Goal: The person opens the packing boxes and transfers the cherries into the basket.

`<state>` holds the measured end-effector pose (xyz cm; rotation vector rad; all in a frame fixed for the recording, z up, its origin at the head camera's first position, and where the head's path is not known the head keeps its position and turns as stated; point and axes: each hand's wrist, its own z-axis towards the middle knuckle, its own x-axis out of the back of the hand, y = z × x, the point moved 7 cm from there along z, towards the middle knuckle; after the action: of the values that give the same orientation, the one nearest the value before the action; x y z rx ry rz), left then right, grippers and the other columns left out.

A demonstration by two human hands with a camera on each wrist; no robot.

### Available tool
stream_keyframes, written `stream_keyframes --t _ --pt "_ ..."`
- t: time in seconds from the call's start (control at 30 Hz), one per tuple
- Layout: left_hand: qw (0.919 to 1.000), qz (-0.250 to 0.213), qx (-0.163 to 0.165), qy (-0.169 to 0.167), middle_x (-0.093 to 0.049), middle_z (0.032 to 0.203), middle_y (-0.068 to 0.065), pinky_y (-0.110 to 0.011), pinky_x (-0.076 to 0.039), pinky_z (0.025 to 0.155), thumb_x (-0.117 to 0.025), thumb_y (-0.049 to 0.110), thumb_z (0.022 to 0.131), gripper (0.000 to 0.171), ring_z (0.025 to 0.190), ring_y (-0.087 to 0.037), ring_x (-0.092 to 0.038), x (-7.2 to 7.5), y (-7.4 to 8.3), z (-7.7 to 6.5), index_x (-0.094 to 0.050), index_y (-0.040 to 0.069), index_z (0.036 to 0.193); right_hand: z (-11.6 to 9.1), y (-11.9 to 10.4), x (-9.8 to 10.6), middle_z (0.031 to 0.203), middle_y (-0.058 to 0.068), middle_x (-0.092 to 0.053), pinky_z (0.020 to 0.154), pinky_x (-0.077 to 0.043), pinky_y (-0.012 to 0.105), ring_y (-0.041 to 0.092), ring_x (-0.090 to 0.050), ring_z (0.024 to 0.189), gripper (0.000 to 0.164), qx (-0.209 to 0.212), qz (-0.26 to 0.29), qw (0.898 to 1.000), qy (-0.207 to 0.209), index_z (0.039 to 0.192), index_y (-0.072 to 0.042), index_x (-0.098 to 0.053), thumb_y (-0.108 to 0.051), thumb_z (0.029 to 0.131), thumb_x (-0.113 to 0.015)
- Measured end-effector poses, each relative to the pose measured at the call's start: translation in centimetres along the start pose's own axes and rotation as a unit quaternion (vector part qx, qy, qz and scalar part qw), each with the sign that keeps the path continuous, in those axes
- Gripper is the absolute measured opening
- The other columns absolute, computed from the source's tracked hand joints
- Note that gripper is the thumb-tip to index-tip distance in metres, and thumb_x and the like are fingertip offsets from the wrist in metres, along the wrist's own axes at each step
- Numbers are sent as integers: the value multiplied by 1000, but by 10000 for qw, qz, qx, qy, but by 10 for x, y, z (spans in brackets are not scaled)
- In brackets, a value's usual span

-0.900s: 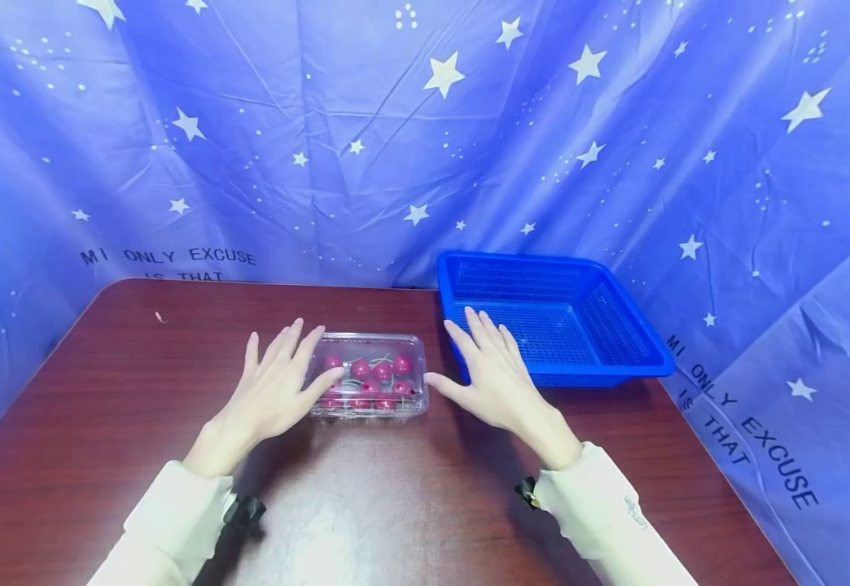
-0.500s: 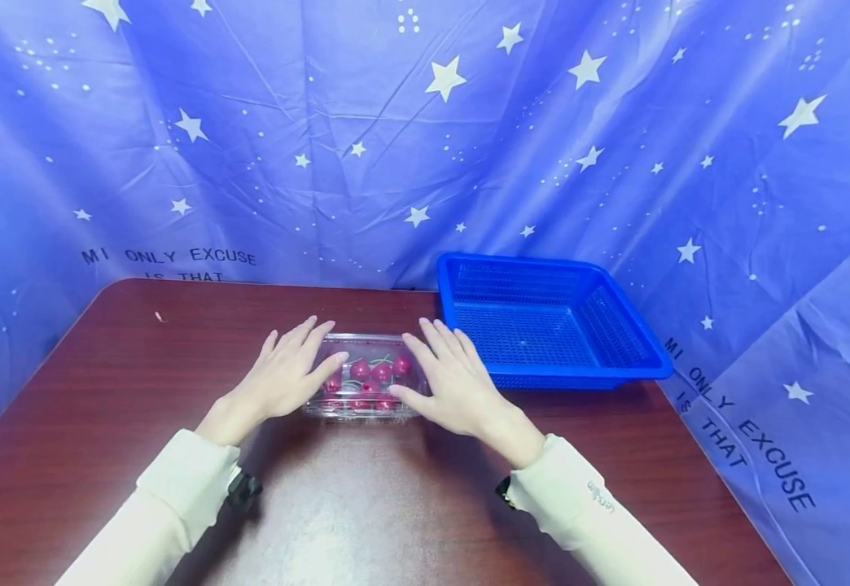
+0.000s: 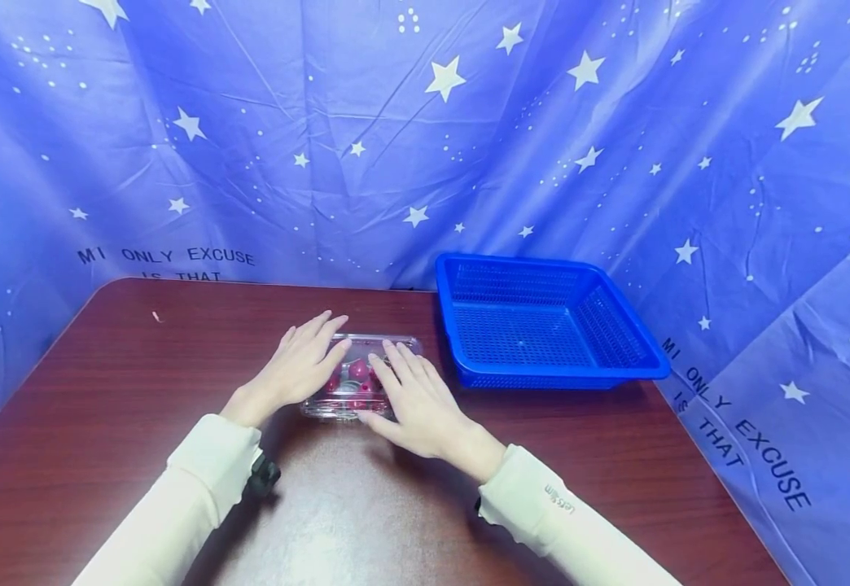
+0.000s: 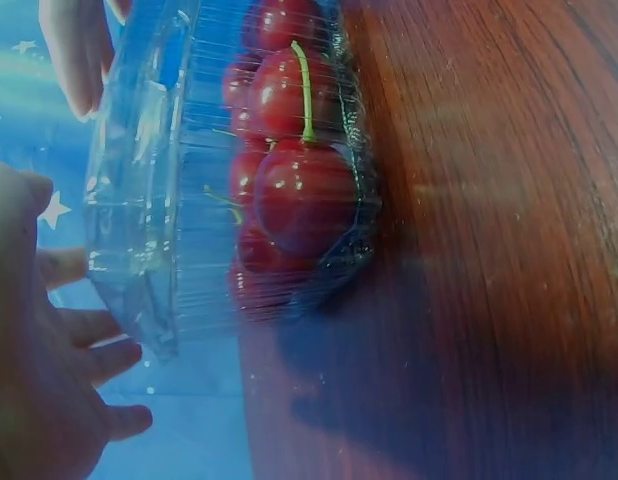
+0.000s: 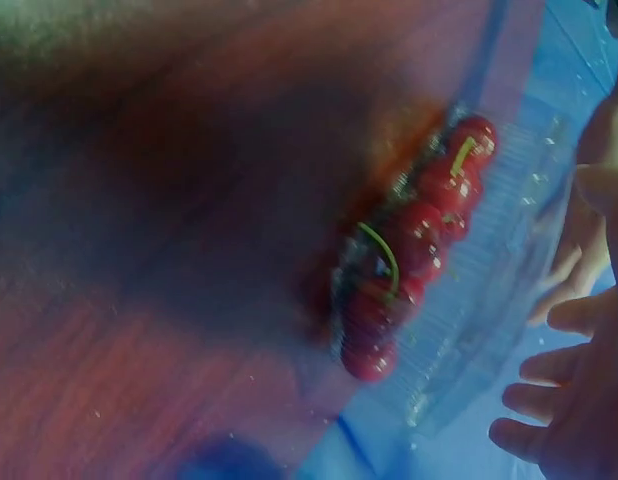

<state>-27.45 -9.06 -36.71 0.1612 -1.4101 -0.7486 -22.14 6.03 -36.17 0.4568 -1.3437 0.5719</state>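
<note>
A clear plastic clamshell box (image 3: 343, 412) of red cherries (image 3: 358, 370) sits on the table in the head view, its lid down. Over its left end is my left hand (image 3: 295, 364), fingers straight and extended. My right hand (image 3: 421, 407) reaches across the box's right part, also with straight fingers, and hides some of the cherries. Seen from the left wrist, the cherries (image 4: 304, 195) with green stems fill the base below the lid, and the fingertips come right at the lid's edge. The right wrist view is blurred; the right fingers (image 5: 549, 365) lie beside the lid.
A blue plastic basket (image 3: 542, 372) with mesh walls stands at the back right of the brown table (image 3: 139, 391). A small pale scrap (image 3: 157, 317) lies at the back left. A blue star-patterned curtain (image 3: 366, 187) hangs behind and at both sides.
My right hand has moved left from beside the basket to over the right part of the box. My left hand has shifted slightly right over its left end.
</note>
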Motion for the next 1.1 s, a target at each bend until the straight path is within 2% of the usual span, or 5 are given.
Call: stream_keyframes --t 0.1,0.33,0.5,0.77,1.1 --pt "9999 -75 -135 11 -31 154 -30 -68 -15 112 -38 35 102 55 141 -45 -26 -4 1 3 -36 4 147 -1 -4 -7 156 19 -33 111 -34 56 35 -28 143 74 25 -177 9998 1 148 -9 -35 -57 93 -44" --pt "9994 -161 -292 30 -31 152 -33 -66 -28 109 -45 32 99 54 139 -48 -27 -16 -5 2 -42 1 143 -3 -13 -19 154 20 -36 109 -34 58 37 -31 140 68 111 -573 9983 67 150 -12 -32 -48 94 -49" --pt "9989 -266 -370 142 -35 149 -32 -64 -30 108 -48 32 98 53 137 -47 -29 -19 -7 1 -44 1 141 -5 -16 -28 154 22 -33 111 -30 59 38 -26 142 70 82 -908 9958 70 150 -9 -28 -44 94 -50" --pt "9975 -355 -537 301 -47 138 -26 -63 -32 106 -52 29 97 50 130 -44 -37 -20 -8 4 -46 1 138 -5 -19 -29 152 23 -35 109 -31 61 40 -26 141 62 94 -967 9946 352 148 -7 -32 -36 95 -51" --pt "9979 -399 -472 216 -45 140 -26 -64 -33 105 -56 35 94 59 130 -45 -35 -19 -8 1 -43 2 141 -6 -18 -30 153 20 -34 108 -35 56 38 -28 140 61 -36 -1017 9939 416 148 -10 -31 -32 95 -51"
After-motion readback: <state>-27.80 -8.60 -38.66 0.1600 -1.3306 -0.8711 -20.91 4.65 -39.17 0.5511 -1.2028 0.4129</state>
